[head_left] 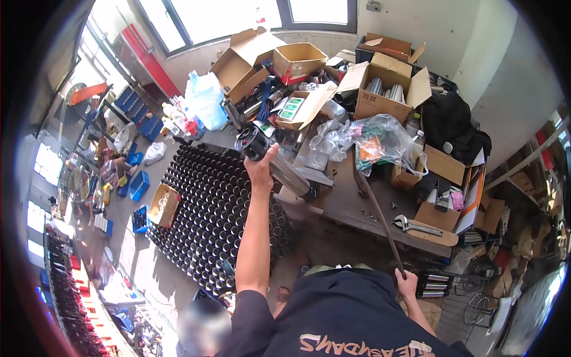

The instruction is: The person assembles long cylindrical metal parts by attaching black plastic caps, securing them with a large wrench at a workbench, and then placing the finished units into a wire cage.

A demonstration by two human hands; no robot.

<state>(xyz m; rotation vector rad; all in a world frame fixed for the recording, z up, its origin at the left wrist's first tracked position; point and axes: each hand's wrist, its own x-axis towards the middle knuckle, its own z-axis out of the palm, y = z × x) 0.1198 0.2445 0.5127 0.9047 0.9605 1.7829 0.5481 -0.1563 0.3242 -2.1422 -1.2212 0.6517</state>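
Observation:
My left hand is wrapped round a silver metal cylinder with a black cap at its upper end. The cylinder slants down to the right, and its dark lower end is by the workbench's left edge. Lower right, my right hand grips the near end of a long, thin, dark rod. That rod runs up across the bench; its far end lies beside the plastic bags. An adjustable wrench rests near the bench's front edge, to the right of the rod.
Rows of black-rimmed tubes stand packed on the left, with a cardboard box on them. Open cartons and clear plastic bags crowd the bench. Blue crates lie on the floor. A person's blurred head is lower left.

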